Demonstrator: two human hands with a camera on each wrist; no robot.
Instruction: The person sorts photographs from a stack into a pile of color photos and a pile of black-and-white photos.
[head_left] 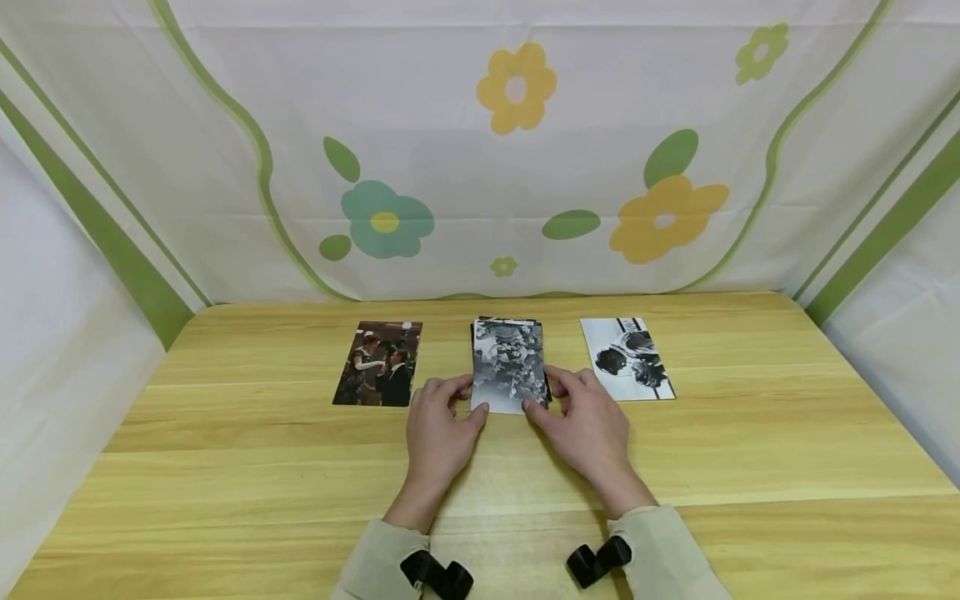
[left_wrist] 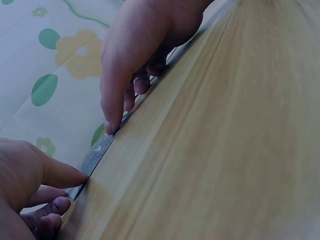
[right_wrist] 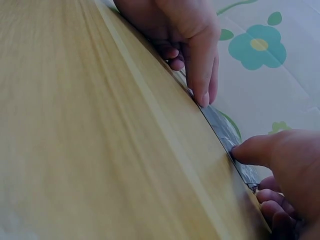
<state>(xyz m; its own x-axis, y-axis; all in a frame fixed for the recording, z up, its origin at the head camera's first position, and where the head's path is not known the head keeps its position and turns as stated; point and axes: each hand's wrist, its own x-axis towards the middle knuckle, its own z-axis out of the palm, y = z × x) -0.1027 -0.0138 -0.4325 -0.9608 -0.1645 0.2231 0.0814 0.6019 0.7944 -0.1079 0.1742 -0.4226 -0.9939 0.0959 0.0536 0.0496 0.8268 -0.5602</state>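
A small pile of photo cards lies mid-table, topped by a black-and-white photo card of a crowd. Dark edges of other cards stick out beneath it at the back and right. My left hand grips the top card at its near left corner, thumb on the front edge and curled fingers along the side. At the near right corner my right hand grips it the same way. Low in the left wrist view, the left thumb touches the card's edge; in the right wrist view the right thumb does likewise.
A colour photo card of two people lies left of the pile. Another black-and-white card lies to the right, close to the right hand. Behind the wooden table hangs a white flowered cloth, with white cloth at both sides.
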